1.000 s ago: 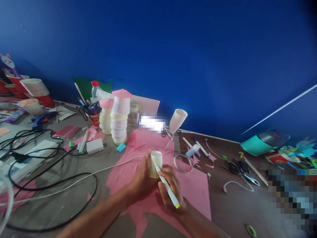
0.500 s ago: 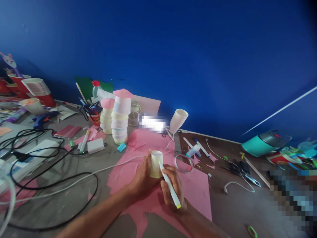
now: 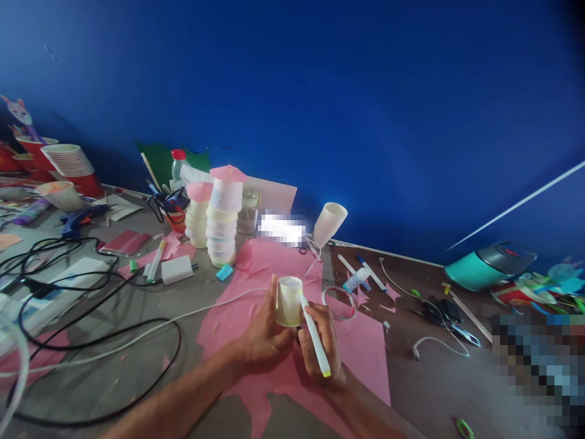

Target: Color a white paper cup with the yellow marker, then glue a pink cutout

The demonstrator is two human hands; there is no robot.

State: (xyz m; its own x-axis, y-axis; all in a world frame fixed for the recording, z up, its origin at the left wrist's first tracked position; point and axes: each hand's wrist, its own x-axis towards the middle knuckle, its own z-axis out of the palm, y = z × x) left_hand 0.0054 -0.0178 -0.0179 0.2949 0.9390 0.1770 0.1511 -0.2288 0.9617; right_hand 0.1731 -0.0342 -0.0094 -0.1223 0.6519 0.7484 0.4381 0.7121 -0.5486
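My left hand (image 3: 269, 326) is wrapped round the left side and base of a small paper cup (image 3: 289, 299), which is pale with yellow toward the bottom. In my right hand (image 3: 322, 344) is a white marker (image 3: 315, 332) with a yellow end, its tip up against the cup's right side. Both hands are over a pink paper sheet (image 3: 365, 360) with cut, jagged edges. Behind the cup, to the left, stand two stacks of pale cups, a taller stack (image 3: 222, 222) and a shorter stack (image 3: 197, 219), each topped with a pink paper cone.
A white cable (image 3: 196, 314) and black cables (image 3: 178, 350) loop across the left side. A paper cup (image 3: 329, 222) leans by the wall. To the right lie a tape roll (image 3: 339, 303), a glue bottle (image 3: 356, 278) and markers (image 3: 372, 274). A teal flask (image 3: 473, 268) lies farther right.
The marker tip has shifted slightly right along the cup, toward its right edge. The cup seems turned a little, and my left thumb now stands straighter beside it.
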